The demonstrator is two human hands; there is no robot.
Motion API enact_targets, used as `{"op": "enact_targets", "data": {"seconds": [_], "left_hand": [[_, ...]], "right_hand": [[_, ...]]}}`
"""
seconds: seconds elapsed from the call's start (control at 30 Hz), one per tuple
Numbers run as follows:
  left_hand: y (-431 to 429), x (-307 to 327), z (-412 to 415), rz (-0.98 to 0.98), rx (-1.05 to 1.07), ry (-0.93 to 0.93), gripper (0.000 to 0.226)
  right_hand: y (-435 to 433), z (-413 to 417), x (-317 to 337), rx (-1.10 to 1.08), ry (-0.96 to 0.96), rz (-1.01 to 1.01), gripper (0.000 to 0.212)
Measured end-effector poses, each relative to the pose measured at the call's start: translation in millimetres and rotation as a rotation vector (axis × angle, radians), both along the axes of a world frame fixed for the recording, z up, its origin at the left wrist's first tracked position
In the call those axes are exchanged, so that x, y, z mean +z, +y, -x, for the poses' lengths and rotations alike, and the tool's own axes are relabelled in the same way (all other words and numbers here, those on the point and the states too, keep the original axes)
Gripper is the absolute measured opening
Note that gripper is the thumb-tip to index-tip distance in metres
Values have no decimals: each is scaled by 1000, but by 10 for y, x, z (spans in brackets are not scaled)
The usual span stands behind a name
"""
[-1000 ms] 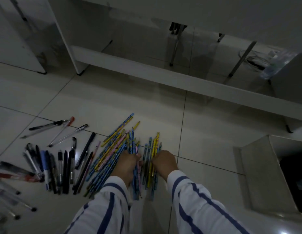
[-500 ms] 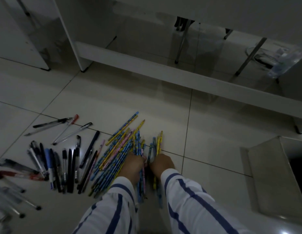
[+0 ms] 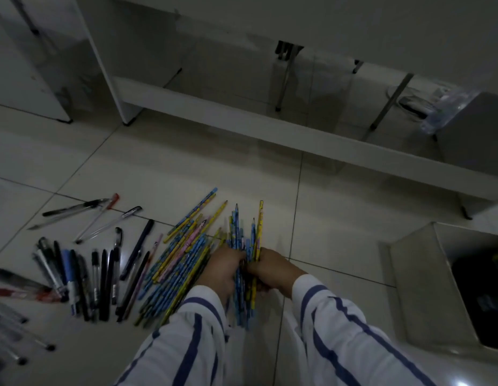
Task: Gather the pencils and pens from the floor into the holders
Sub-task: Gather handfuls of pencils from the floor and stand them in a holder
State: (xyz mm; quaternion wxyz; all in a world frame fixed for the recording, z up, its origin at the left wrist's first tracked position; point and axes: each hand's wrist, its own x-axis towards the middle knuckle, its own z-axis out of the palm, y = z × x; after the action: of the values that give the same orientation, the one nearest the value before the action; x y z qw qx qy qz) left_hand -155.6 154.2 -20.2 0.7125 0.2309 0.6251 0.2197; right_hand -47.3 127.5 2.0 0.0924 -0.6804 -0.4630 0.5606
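Left hand (image 3: 224,270), right hand (image 3: 272,270) clasping pencil bundle (image 3: 243,232), floor (image 3: 334,240) between it and holder (image 3: 417,288)

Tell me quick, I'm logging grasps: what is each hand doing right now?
Left hand: grips the bundle of blue and yellow wooden pencils.
Right hand: grips the same bundle from the other side.

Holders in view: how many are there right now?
1: a translucent container on the floor at the right edge, apart from the pencils. Others may be out of frame.
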Motion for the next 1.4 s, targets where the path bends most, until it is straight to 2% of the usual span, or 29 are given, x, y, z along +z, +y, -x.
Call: {"op": "enact_targets", "data": {"seconds": [0.2, 0.27, 0.47, 0.63, 0.73, 0.87, 0.97, 1.07, 1.13, 1.2, 1.4], "left_hand": [[-174, 274, -286, -26, -49, -131, 21], [-242, 338, -395, -62, -110, -132, 24], [-422, 669, -714, -167, -209, -145, 17], [-578, 1100, -1133, -282, -261, -163, 19], [-690, 1410, -1463, -342, -269, -225, 34], [-885, 1866, -2008, -458, -360, -303, 54], [-1086, 2168, -2487, -581, -446, -345, 51], [-1258, 2334, -2974, -688, -559, -348, 49], [-1331, 2355, -3292, -738, -654, -336, 54], [-1381, 2333, -3592, -737, -732, -321, 58], [-1460, 2110, -4284, -769, -885, -208, 63]], "right_hand": [[-93, -257, 164, 37, -60, 21, 34], [-174, -348, 234, 36, -55, 34, 35], [-462, -625, 588, -26, 9, -39, 30], [-685, -962, 1044, -136, -72, -171, 24], [-833, -1278, 1403, -189, -147, -280, 12], [-1068, -1857, 1934, -186, -271, -369, 14], [-1279, -2375, 2269, -174, -362, -398, 6], [-1490, -2875, 2474, -197, -412, -415, 20], [-1613, -3189, 2526, -224, -436, -421, 22], [-1725, -3490, 2510, -283, -408, -421, 15], [-1859, -4230, 2210, -418, -344, -420, 27]]}}
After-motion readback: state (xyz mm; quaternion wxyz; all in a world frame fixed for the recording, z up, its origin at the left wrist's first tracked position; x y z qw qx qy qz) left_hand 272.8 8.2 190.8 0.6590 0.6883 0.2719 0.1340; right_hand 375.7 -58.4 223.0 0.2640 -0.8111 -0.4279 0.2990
